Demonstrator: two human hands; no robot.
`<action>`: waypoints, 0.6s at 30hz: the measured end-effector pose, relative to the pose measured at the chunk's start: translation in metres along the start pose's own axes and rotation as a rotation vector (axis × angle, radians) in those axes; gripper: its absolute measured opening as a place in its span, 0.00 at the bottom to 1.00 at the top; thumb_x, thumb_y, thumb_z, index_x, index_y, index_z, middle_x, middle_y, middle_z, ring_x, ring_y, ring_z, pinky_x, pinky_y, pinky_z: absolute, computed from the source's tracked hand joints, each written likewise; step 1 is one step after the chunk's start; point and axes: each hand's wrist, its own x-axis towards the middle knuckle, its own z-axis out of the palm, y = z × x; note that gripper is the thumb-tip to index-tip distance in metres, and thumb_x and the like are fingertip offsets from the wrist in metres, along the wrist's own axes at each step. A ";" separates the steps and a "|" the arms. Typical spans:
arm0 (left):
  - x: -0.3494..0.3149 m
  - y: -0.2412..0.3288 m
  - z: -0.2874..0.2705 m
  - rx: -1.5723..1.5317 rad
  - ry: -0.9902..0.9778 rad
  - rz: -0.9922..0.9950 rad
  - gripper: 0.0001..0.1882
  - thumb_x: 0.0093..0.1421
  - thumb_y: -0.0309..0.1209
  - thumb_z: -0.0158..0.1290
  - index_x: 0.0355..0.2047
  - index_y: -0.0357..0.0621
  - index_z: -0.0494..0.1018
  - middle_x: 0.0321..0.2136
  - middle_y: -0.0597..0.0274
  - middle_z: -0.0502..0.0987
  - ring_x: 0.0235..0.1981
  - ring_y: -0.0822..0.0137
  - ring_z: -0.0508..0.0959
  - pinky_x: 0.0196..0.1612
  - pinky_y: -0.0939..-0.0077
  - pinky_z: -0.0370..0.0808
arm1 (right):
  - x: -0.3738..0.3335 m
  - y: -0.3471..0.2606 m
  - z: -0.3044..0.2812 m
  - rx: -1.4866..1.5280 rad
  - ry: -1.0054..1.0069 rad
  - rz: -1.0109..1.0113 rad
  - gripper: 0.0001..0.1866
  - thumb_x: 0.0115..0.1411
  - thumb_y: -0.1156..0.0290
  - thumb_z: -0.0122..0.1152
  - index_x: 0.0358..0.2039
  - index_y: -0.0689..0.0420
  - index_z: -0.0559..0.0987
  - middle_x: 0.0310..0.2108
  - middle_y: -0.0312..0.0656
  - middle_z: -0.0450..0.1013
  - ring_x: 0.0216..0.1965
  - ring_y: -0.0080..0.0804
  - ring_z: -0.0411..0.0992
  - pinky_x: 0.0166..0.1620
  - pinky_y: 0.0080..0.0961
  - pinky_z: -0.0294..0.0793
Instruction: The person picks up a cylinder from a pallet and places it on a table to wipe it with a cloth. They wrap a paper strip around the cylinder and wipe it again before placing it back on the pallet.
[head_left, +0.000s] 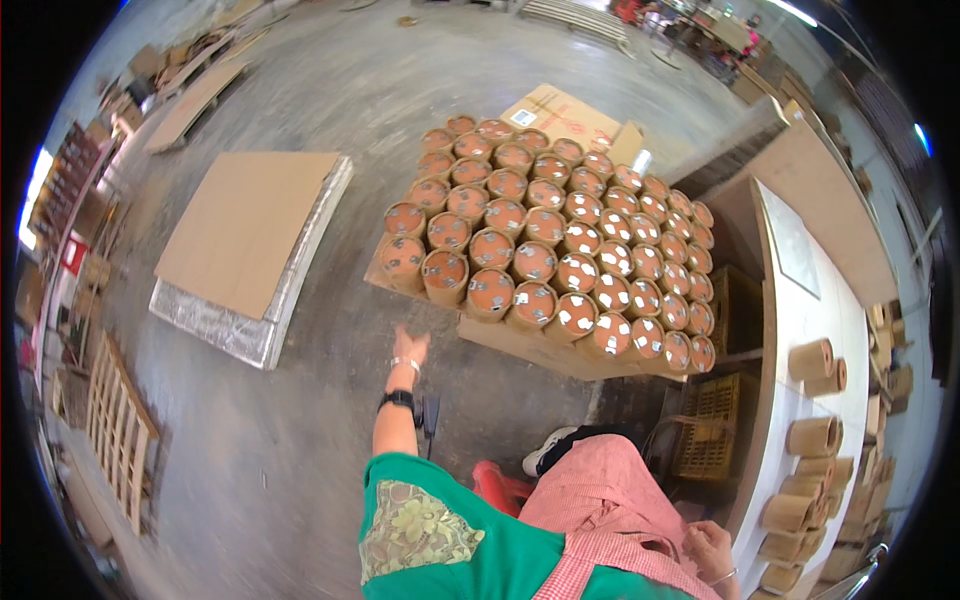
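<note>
My left hand [410,346] reaches forward over the bare concrete floor, a bracelet and a black watch on its wrist. Its fingers look loosely spread and hold nothing I can see. Ahead and to its right, cardboard tubes [491,293] stand upright in tight rows, their reddish-brown ends marked with silver and white patches. Flat cardboard [535,347] lies beneath them. Low on the right, my right hand [710,548] hangs by my pink checked apron [610,500], fingers slightly bent and apart, with nothing visible in it. The white worktop is beside it.
Short cardboard tubes [812,437] lie on the white worktop [775,400] at right, above a yellow crate [712,425]. Left stands a wrapped stack topped with a cardboard sheet [250,225]. A wooden pallet [120,430] lies farther left. A red object [497,487] is near my foot.
</note>
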 end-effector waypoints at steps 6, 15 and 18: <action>-0.133 -0.051 0.038 0.307 -0.616 -0.215 0.27 0.54 0.34 0.56 0.51 0.34 0.64 0.32 0.52 0.77 0.26 0.63 0.78 0.25 0.71 0.77 | -0.016 0.043 -0.034 0.134 0.054 -0.101 0.14 0.56 0.69 0.61 0.41 0.62 0.73 0.28 0.35 0.73 0.28 0.21 0.71 0.30 0.17 0.72; -0.279 0.065 0.140 0.616 -1.067 0.420 0.27 0.53 0.43 0.56 0.47 0.36 0.69 0.34 0.53 0.79 0.32 0.64 0.79 0.37 0.71 0.75 | -0.069 0.131 -0.072 0.524 0.383 -0.155 0.14 0.55 0.72 0.60 0.42 0.61 0.73 0.28 0.33 0.72 0.26 0.17 0.70 0.25 0.13 0.68; -0.324 0.114 0.167 0.699 -1.129 0.743 0.25 0.53 0.43 0.56 0.46 0.38 0.70 0.34 0.53 0.79 0.34 0.64 0.79 0.39 0.71 0.75 | -0.097 0.178 -0.077 0.660 0.524 -0.142 0.13 0.56 0.71 0.59 0.41 0.60 0.73 0.27 0.33 0.71 0.26 0.17 0.70 0.26 0.13 0.68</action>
